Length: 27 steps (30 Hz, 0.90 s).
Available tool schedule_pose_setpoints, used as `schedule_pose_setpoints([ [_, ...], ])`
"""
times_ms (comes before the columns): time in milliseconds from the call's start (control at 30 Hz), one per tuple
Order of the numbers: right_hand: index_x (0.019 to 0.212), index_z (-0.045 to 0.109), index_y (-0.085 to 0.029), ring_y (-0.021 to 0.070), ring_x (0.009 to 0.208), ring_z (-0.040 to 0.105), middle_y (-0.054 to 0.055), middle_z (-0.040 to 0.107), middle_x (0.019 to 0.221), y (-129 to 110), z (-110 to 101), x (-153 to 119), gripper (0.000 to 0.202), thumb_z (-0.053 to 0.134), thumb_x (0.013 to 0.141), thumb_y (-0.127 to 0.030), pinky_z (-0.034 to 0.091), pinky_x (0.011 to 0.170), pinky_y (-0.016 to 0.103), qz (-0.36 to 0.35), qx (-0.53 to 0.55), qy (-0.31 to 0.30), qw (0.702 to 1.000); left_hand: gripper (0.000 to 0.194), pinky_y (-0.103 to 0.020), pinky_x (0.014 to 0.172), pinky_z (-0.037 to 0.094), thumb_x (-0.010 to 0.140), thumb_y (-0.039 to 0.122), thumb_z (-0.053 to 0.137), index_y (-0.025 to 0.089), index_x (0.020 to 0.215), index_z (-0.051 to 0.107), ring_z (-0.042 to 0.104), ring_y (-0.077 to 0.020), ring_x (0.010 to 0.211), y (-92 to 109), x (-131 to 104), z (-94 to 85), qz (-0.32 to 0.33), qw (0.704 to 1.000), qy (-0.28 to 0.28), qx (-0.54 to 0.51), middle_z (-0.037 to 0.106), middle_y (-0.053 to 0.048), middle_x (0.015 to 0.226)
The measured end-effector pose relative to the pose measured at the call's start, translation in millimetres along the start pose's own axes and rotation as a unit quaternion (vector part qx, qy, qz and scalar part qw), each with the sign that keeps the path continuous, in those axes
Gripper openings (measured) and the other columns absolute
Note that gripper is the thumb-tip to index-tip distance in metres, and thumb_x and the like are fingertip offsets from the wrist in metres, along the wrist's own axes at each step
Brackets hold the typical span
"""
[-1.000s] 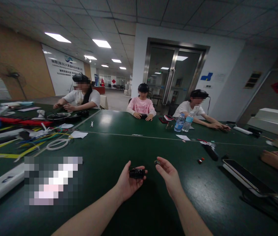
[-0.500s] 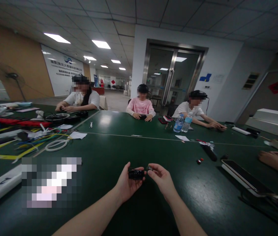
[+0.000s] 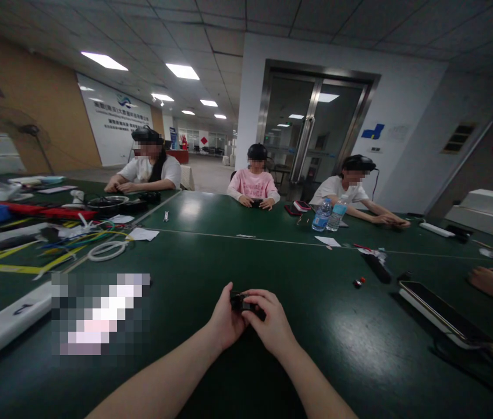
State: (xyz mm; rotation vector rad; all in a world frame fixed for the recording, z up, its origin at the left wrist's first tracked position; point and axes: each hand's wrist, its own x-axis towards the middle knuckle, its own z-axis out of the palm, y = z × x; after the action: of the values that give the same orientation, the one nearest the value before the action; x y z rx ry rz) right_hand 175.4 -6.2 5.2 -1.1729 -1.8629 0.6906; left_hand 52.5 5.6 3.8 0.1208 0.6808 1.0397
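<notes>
A small black object (image 3: pixel 238 301) is held over the green table (image 3: pixel 185 361), near the middle of the view. My left hand (image 3: pixel 226 320) is wrapped round it from the left, thumb pointing up. From the right, my right hand (image 3: pixel 272 320) reaches over the same object, its thumb and fingers bent against the object's right side. Whether a small piece sits between the right fingertips is hidden. The two hands meet at the object.
Left lie a white long device (image 3: pixel 14 323), a blurred bright patch, cables (image 3: pixel 106 251) and blue trays. On the right are a phone-like slab (image 3: pixel 438 314), a small red-and-black item (image 3: pixel 358 282) and bottles (image 3: pixel 336 216). Several people sit around the table.
My right hand has moved left onto the black object; before, it was apart from it, pinching a small piece. That piece no longer shows. The view has shifted slightly.
</notes>
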Motion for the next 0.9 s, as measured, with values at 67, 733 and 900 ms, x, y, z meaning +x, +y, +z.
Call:
schedule_pose_setpoints([
  [67, 0.088, 0.064, -0.031, 0.0227, 0.102, 0.050, 0.001, 0.061, 0.103, 1.0, -1.7, 0.3, 0.026, 0.062, 0.067, -0.016, 0.036, 0.090, 0.044, -0.005, -0.013, -0.003, 1.000, 0.039, -0.024, 0.051, 0.051, 0.082, 0.048, 0.038, 0.013, 0.077, 0.053, 0.062, -0.0164, 0.061, -0.9, 1.7, -0.9, 0.000, 1.000, -0.003, 0.004, 0.059, -0.006, 0.068],
  [733, 0.088, 0.066, -0.031, 0.0228, 0.106, 0.049, 0.002, 0.059, 0.106, 4.8, -3.0, -0.4, 0.023, 0.064, 0.067, -0.021, 0.035, 0.094, 0.045, 0.005, 0.021, -0.020, 1.000, 0.036, -0.022, 0.047, 0.049, 0.080, 0.047, 0.043, 0.013, 0.080, 0.052, 0.061, -0.0167, 0.059, -0.2, 5.8, -5.3, 0.000, 1.000, 0.020, 0.003, 0.059, -0.006, 0.066],
  [900, 0.090, 0.065, -0.032, 0.0219, 0.106, 0.050, 0.000, 0.059, 0.108, 4.3, -4.1, -1.0, 0.025, 0.063, 0.068, -0.021, 0.035, 0.093, 0.044, 0.019, 0.024, -0.030, 0.999, 0.036, -0.023, 0.048, 0.050, 0.080, 0.048, 0.044, 0.012, 0.079, 0.052, 0.062, -0.0171, 0.060, -0.7, 6.1, -6.1, -0.004, 1.000, 0.015, 0.016, 0.060, -0.007, 0.069],
])
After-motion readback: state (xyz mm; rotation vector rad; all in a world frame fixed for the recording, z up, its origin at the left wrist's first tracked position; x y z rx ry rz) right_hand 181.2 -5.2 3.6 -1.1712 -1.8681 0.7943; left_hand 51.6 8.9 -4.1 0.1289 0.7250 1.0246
